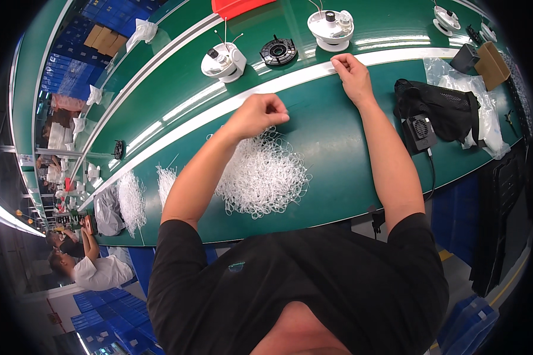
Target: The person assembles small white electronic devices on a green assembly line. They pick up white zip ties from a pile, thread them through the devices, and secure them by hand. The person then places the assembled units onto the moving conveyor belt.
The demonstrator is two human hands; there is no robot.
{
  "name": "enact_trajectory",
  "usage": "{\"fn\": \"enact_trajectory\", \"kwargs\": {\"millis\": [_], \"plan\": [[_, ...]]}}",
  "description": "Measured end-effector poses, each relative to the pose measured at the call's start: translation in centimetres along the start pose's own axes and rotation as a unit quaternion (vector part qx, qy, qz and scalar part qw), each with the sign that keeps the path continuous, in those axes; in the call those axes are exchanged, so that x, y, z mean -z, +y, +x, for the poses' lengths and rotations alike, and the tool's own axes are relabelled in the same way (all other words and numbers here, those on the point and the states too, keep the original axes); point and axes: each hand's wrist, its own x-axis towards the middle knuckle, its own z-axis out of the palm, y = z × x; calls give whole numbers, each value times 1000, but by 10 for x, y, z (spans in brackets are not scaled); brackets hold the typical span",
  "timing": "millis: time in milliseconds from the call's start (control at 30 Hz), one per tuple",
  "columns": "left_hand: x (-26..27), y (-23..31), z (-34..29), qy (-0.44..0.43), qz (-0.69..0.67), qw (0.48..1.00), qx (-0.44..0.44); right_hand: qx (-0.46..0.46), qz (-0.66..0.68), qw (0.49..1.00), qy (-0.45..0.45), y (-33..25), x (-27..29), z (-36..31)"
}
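My left hand (257, 116) is curled into a pinch over the far edge of a pile of thin white loops (260, 177). Anything between its fingertips is too small to make out. Farther right, my right hand (354, 78) pinches thumb against finger at the white rail (314, 72); what it holds, if anything, I cannot tell. Just beyond it stands a round white housing (330, 44) with a small motor and wires on top. To the left are a black ring-shaped part (279, 52) and another white housing (225, 70) with wires sticking up.
Smaller heaps of white loops (131, 201) lie at the left beside a grey plastic bag (108, 212). On the right are a black bag (435, 109), a small black fan-like device (421, 131) with a cable, and clear plastic. A red tray (240, 6) sits at the back. Other people work far left.
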Motion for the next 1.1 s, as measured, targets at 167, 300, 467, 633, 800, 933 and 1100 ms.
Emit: {"fn": "enact_trajectory", "kwargs": {"millis": [167, 300, 467, 633, 800, 933, 1100], "plan": [[31, -13, -1, 107, -189, 976, -37, 6, 8, 1000, -3, -1, -2, 0], [64, -41, 3, 233, -396, 886, -57, 10, 4, 1000, -6, 1, -1, -1], [109, -94, 31, 478, -403, 781, 1, 26, -18, 999, -13, -4, -5, -4], [107, -86, 65, 402, -351, 843, 68, 86, -56, 995, -4, -14, -7, -9], [93, -70, 73, 374, -351, 856, 66, 92, -86, 991, -41, -41, -12, -21], [69, -37, 53, 333, -286, 898, 30, 85, -112, 987, -78, -62, -15, -27], [26, -6, 27, 253, -273, 928, -14, 95, -96, 987, -83, -65, -21, -32]]}}
